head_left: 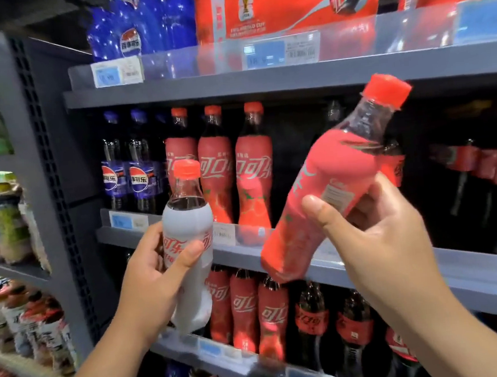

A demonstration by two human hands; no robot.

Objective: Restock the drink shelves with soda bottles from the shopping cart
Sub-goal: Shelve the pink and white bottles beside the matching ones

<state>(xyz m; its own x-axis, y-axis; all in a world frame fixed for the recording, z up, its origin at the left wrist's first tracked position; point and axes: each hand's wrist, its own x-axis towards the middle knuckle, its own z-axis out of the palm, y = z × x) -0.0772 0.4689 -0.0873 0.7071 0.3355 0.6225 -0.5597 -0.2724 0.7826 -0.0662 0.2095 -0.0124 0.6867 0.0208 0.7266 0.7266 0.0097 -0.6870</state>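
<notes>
The right hand [377, 231] is wrapped round the lower body of a pink-sleeved Coca-Cola bottle [330, 175], which tilts cap-up to the right in front of the middle shelf [465, 271]. It would best be righted and slid, logo outward, into the dark gap just beside the matching pink bottles [253, 170]. The left hand [153, 281] grips a white-sleeved Coca-Cola bottle [188, 223] upright. Readable writing includes Chinese Coca-Cola script on the sleeves, Pepsi globes on the blue-capped bottles [140, 173], and "FIFA World Cup" on the red multipack [285, 1] above.
</notes>
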